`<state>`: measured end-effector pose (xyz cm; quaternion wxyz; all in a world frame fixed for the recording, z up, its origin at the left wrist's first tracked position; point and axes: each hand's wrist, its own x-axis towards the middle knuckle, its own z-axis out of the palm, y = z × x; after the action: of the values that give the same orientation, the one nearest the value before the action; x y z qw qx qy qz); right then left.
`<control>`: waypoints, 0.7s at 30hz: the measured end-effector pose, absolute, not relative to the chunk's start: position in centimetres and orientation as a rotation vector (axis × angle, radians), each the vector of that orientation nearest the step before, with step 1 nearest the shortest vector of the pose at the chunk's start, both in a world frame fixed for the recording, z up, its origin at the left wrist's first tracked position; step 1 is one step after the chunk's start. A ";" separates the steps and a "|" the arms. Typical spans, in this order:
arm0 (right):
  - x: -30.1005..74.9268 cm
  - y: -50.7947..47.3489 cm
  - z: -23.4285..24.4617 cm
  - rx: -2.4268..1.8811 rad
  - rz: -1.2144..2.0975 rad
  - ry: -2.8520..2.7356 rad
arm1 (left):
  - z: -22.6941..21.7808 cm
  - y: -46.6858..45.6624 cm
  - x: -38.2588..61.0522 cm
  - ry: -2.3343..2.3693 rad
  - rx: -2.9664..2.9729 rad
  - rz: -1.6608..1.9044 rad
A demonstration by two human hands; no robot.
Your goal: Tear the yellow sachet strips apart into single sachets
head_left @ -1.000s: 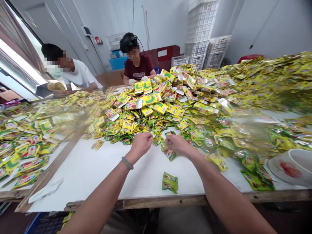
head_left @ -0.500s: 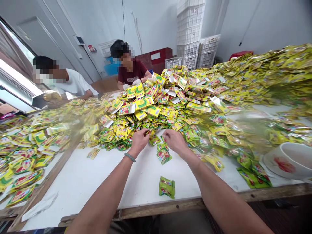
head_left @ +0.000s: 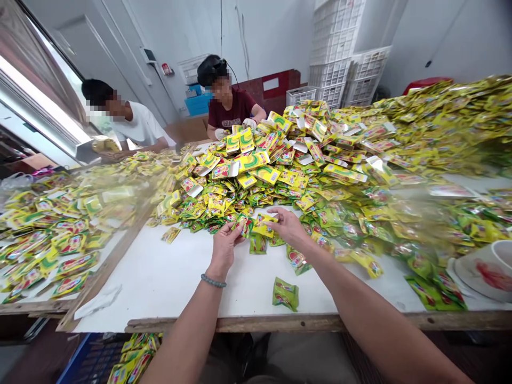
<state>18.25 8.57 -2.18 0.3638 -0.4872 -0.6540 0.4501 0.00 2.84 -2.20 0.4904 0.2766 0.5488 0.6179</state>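
Note:
My left hand (head_left: 224,248), with a beaded bracelet at its wrist, pinches a small green candy packet (head_left: 245,226) between thumb and fingers. Just beside it, my right hand (head_left: 288,226) grips the edge of a yellow packet (head_left: 264,225); the two packets nearly meet. Behind both hands rises a big heap of yellow boxes and small packets (head_left: 256,176). Under my right forearm lies a green-and-red packet (head_left: 298,260). Closer to the table edge is a lone green packet (head_left: 285,294).
A white mug (head_left: 486,272) with a red flower stands at right. A wooden strip (head_left: 108,261) divides off more packets at left. Two people sit across the table, one in a maroon shirt (head_left: 232,112). White crates (head_left: 330,58) are stacked behind. Below, a blue basket (head_left: 86,357) holds packets.
My hands have drawn slightly back from the heap, and a green and a yellow packet now show in them. The view has shifted left, bringing the blue basket into sight.

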 end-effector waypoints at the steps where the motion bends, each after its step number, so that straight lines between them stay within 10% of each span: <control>1: 18.6 8.8 -2.1 -1.259 1.161 -1.665 | -2.2 3.0 -0.2 1.328 0.650 1.532; 21: 18.5 7.1 0.1 -1.235 1.160 -2.083 | -1.4 2.1 1.1 1.151 0.802 1.220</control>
<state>18.45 7.08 0.08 0.2263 -0.4482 -0.7555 0.4210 1.07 2.11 -1.38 0.5983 0.3456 0.4961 0.5258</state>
